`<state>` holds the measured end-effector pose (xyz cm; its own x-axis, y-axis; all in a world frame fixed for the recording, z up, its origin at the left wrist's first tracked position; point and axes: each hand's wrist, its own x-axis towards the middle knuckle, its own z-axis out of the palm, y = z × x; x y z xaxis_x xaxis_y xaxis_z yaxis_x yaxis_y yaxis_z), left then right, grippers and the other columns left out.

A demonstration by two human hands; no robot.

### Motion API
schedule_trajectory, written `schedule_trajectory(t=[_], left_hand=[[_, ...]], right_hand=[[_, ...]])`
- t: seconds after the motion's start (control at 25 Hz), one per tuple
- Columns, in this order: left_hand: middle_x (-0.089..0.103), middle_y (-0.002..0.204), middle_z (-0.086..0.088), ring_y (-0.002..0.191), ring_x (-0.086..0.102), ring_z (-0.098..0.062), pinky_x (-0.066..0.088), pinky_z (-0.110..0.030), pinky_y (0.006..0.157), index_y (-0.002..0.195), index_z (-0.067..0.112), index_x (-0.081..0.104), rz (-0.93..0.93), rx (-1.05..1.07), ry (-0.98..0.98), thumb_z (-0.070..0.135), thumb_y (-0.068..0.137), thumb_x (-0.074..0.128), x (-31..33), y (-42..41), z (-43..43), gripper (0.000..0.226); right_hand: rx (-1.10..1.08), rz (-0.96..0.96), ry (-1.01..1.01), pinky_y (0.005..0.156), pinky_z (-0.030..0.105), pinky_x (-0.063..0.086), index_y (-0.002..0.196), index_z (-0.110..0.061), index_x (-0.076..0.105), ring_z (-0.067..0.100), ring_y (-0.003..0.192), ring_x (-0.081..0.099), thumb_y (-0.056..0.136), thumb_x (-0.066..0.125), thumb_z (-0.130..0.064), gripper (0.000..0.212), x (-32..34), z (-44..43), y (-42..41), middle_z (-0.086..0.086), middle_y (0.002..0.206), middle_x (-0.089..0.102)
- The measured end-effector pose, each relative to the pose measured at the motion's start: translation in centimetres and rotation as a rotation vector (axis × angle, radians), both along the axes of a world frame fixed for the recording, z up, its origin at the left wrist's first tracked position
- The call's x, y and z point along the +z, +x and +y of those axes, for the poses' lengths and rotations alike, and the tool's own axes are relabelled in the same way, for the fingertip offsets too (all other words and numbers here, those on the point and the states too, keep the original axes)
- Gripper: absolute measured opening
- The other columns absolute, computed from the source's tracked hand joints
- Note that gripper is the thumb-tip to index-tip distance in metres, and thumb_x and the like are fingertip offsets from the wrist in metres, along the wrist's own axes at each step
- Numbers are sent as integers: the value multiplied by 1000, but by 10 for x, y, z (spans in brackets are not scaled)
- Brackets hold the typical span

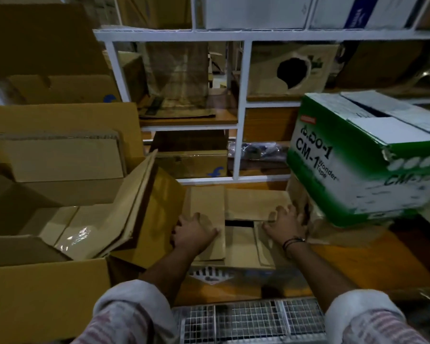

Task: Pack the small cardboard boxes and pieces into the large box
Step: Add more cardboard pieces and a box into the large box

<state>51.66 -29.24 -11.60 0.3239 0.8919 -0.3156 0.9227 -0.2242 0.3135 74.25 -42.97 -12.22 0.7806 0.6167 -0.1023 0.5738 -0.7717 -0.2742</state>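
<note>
Where the hands lie: left hand (196, 232) rests flat on the left flap of the small box (241, 252), fingers straight and close together; right hand (286, 225) is spread on the right flap, fingertips toward the far flap.
Why so: pressing both flaps down probably closes the box so it packs flush.
Small box: mid-desk (372, 259), not yet packed, with a dark gap (238, 223) open between its flaps.
Large box (47, 289): likely the open one at left, just beside the small box; folded pieces (134, 207) lean at its edge.
Green box (358, 157): near on the right, crowding the right hand.
Hard to tell: the small box's contents are hidden, and the left thumb is out of sight. Dim light blurs the flap edges. I cannot tell whether the pieces stand inside the large box or against it.
</note>
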Motion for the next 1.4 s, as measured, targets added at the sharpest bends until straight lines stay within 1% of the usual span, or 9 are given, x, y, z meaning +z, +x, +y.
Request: schedule_trajectory(t=[0.16,0.36,0.48,0.56,0.76,0.88,1.08,1.2,1.4], left_hand=[[19,158,-20,133,44,-48,50,-53,102,159,38,19,-23,3,-29,96,63,52,-8,-5,-3,116],[18,161,-18,135,44,-46,47,-53,106,158,33,27,-8,-59,1,98,55,57,2,-6,-5,126],[16,164,-15,135,43,-47,45,-54,106,157,35,29,29,-52,31,105,47,50,10,-2,-12,132],[14,166,-14,137,40,-49,39,-57,108,157,35,30,25,-66,78,106,49,46,21,4,-13,130],[13,167,-14,141,34,-49,29,-61,113,157,34,32,-27,-98,144,106,52,44,62,17,0,128],[11,168,-15,143,31,-50,26,-65,115,158,35,32,-58,-101,193,108,50,42,89,28,9,130],[15,166,-14,142,31,-52,27,-65,115,156,35,36,-112,-110,311,107,52,42,148,37,24,127],[16,166,-15,142,29,-53,23,-65,115,157,35,35,-98,-151,410,107,55,40,184,36,27,125],[20,165,-17,141,33,-53,30,-64,112,157,34,35,-72,-185,589,110,53,33,242,18,40,129]], right_hand=[[11,27,-49,100,52,46,137,-30,48,47,128,35,79,58,-73,72,-21,-16,-1,9,153,24],[59,-3,-43,98,51,45,136,-37,49,46,125,38,72,50,-85,80,-22,-22,2,4,152,27],[44,-47,-26,98,49,42,132,-41,53,43,123,41,65,43,-94,86,-16,-21,2,2,149,32],[6,-53,3,100,50,41,128,-41,58,43,122,42,60,40,-97,90,-7,-17,6,3,148,35],[8,-109,44,102,53,38,129,-40,61,43,122,45,59,36,-100,95,41,-6,20,6,143,41],[-4,-158,72,102,53,38,131,-39,61,43,121,45,63,41,-98,93,81,0,28,5,143,42],[-17,-177,178,108,61,32,131,-35,64,50,129,40,64,45,-96,93,139,9,34,7,145,42],[-33,-164,225,110,60,30,131,-33,64,49,131,38,67,50,-93,90,163,11,32,7,145,43],[-67,-146,348,107,56,32,131,-30,65,48,128,42,68,55,-91,88,199,23,8,9,142,46]])
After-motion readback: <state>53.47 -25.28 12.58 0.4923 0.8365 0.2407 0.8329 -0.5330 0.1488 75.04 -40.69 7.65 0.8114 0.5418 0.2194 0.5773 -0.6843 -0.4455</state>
